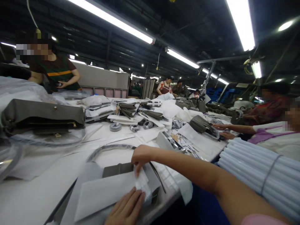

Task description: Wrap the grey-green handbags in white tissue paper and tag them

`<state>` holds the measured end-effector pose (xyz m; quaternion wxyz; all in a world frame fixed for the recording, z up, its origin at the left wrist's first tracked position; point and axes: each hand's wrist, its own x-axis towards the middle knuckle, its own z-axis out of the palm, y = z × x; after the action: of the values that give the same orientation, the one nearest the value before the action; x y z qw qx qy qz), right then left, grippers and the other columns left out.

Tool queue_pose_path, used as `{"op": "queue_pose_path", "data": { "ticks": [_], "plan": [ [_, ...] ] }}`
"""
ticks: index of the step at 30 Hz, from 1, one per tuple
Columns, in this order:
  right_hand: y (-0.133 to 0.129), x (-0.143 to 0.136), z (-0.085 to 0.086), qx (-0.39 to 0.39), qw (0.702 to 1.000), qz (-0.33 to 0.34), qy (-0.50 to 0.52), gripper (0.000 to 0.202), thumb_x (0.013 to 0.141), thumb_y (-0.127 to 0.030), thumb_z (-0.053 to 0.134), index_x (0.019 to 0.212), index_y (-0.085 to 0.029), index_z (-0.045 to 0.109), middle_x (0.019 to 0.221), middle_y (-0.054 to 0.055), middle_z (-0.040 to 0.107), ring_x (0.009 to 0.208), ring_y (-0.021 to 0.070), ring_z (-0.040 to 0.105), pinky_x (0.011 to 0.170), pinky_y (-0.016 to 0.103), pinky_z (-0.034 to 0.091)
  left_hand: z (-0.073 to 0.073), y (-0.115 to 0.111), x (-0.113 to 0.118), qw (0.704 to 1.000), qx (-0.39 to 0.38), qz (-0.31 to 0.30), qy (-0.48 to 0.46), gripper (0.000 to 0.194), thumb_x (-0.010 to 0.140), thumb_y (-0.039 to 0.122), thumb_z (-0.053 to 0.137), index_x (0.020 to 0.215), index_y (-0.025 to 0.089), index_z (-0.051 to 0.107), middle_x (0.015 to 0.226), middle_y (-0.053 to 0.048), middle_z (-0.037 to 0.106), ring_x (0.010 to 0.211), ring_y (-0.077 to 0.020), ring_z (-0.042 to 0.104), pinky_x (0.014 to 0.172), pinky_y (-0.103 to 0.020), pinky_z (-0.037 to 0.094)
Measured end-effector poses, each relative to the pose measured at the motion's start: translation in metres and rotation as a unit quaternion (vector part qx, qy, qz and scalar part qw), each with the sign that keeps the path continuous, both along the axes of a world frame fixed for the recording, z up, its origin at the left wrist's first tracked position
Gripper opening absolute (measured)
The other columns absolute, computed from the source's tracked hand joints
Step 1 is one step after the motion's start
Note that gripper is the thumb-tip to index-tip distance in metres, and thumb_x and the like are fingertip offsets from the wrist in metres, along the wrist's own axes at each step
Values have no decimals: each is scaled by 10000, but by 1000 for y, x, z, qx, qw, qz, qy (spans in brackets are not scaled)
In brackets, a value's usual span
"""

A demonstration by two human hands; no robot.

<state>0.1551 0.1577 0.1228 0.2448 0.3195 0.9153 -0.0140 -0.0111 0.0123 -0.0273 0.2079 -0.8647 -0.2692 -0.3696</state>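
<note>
Wrap [143, 185] running lengthwise from curled right hand [141, 157], grip impossible to tell, down past left hand [127, 206], fingers straight, unclosed, against its near side.

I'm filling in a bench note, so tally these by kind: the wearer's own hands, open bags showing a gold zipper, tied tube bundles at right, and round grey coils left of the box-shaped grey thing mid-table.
Left hand, right hand: 2
Open bag with gold zipper: 1
Tied tube bundle: 1
Round grey coils: 3
Total: 7
</note>
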Motion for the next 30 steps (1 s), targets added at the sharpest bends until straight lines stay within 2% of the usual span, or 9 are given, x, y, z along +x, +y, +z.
{"op": "queue_pose_path", "data": {
  "ticks": [2,4,6,8,11,15,18,25,30],
  "plan": [
    [14,8,-5,12,997,-61,52,337,706,-570,787,744,-238,741,799,4,762,757,163,653,604,244,361,7,-6,3,999,-31,7,-41,447,1008,121,329,1293,251,648,1262,3,696,1143,-173,662,973,-250,533],
    [25,18,-11,28,990,-103,91,250,760,-463,775,783,-214,759,830,37,772,792,185,674,645,250,401,12,-12,6,996,-58,6,-61,404,1019,146,358,1279,234,655,1238,-31,707,1158,-197,656,982,-290,536],
    [27,29,-17,47,980,-138,132,158,839,-309,699,889,-177,772,921,86,777,875,219,693,715,271,445,15,-16,9,995,-74,3,-65,362,1017,166,406,1279,222,651,1229,-49,710,1168,-213,652,973,-319,549],
    [19,38,-21,56,968,-160,183,254,927,-243,557,1061,-139,746,1067,126,758,992,233,687,810,294,474,17,-18,10,994,-82,6,-72,343,1017,177,425,1273,215,650,1227,-53,710,1170,-220,651,959,-338,562],
    [-10,47,-24,27,956,-160,245,417,990,-346,460,1322,-146,614,1265,113,690,1117,202,655,927,283,479,20,-19,11,993,-91,6,-75,330,1016,182,434,1260,203,656,1224,-61,712,1170,-222,651,953,-345,567],
    [-46,49,-31,-63,951,-123,276,890,787,-563,706,1519,-171,384,1467,146,529,1329,293,512,1113,405,376,25,-19,10,993,-92,6,-70,328,1002,159,456,1261,188,655,1214,-77,715,1168,-219,653,962,-340,564],
    [-45,45,-37,-85,949,-154,261,1009,714,-568,766,1537,-160,349,1449,187,535,1350,371,470,1138,513,309,27,-20,10,993,-102,9,-63,330,1005,158,448,1256,183,660,1215,-81,714,1166,-224,655,969,-344,563],
    [-20,39,-46,-151,919,-237,276,924,650,-544,832,1460,-262,489,1317,79,664,1165,270,633,983,309,447,21,-18,1,997,-73,24,13,407,996,136,426,1355,225,596,1348,-27,642,1204,-231,633,976,-328,554],
    [-15,36,-51,-82,902,-265,331,407,864,-463,689,1202,-239,718,1041,-1,772,1001,190,695,833,217,479,12,-1,-8,998,15,8,54,463,954,88,412,1347,239,605,1367,2,626,1164,-205,656,932,-265,564]
  ]
}}
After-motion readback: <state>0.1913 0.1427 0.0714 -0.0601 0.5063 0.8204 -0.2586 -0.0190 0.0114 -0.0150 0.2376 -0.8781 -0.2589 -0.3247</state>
